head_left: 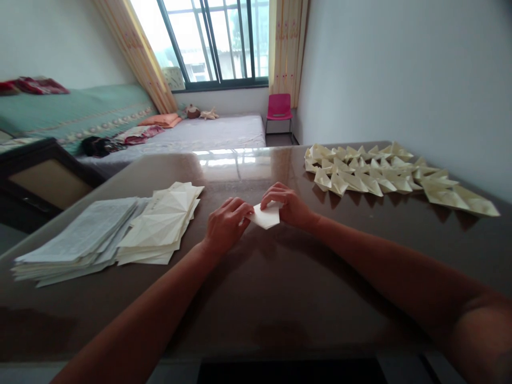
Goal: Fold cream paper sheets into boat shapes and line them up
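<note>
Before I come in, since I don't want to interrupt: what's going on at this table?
A person is working on a small folded paper over the table: the left hand pinches one edge, and the right hand is on the other side. To the left lie a pile of creased sheets and a greyish stack; to the right, folded shapes sit in rows.

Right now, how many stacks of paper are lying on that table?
2: one of greyish-white sheets at the table's left, and one of creased cream sheets beside it, nearer the left hand. No others show.
</note>
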A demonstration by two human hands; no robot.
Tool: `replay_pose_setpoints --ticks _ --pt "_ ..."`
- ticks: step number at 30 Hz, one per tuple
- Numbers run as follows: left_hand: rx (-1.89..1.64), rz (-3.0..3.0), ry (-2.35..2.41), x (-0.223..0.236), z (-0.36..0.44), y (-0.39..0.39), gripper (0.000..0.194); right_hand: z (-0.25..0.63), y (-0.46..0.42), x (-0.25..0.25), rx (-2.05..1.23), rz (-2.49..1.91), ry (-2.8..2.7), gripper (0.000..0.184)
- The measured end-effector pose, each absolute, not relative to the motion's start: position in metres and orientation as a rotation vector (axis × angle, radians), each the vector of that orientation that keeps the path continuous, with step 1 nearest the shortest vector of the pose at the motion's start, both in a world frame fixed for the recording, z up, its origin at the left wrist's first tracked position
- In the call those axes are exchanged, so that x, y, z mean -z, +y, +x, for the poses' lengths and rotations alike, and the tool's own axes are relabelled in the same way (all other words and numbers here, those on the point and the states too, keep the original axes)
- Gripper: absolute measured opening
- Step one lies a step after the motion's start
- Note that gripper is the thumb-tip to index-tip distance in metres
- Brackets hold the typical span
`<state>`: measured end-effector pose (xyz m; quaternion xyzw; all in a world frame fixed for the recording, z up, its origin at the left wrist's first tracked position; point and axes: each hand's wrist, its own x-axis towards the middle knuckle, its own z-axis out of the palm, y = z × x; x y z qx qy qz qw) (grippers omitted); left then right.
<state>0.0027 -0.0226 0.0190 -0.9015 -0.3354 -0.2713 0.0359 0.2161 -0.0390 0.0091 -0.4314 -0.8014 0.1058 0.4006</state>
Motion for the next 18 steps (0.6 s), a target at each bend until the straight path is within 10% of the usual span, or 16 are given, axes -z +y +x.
replay_pose_setpoints --ticks 11,18 --pt "0.404 -3.095 -0.798 -0.012 -0.007 -0.020 0.026 0.230 -0.045 -0.027 -0.336 -1.033 -2.703 0.045" --pt "0.600 -3.188 -1.237 -0.010 -0.005 -0.012 0.031 0.219 -0.043 -0.021 -0.630 -1.415 -2.212 0.026"
